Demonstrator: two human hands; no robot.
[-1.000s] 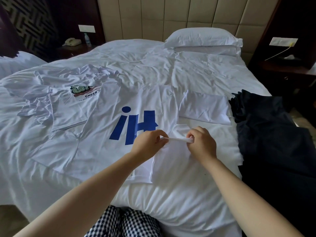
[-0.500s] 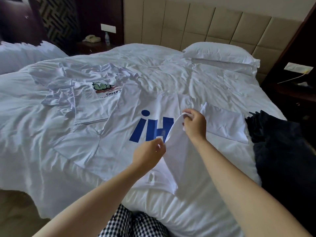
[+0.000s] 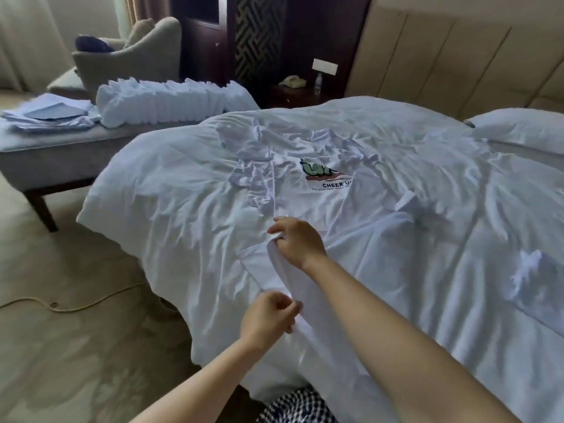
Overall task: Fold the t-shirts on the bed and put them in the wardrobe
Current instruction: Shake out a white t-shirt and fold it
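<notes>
where the white t-shirt (image 3: 288, 277) lies spread on the bed (image 3: 183, 193) near its left edge, both hands hold one raised fold of it. the right hand (image 3: 297, 239), farther up the bed, has its fingers (image 3: 276, 230) curled and pinching the cloth. the left hand (image 3: 268, 315), nearer the corner, pinches the same edge between thumb and curled fingers, and the fold runs between the two. just beyond lies a crumpled t-shirt (image 3: 328, 178) with a "cheer up" print. a pillow (image 3: 518, 132) sits at the far right. a row of folded white cloth (image 3: 171, 97) stands off the bed to the left.
</notes>
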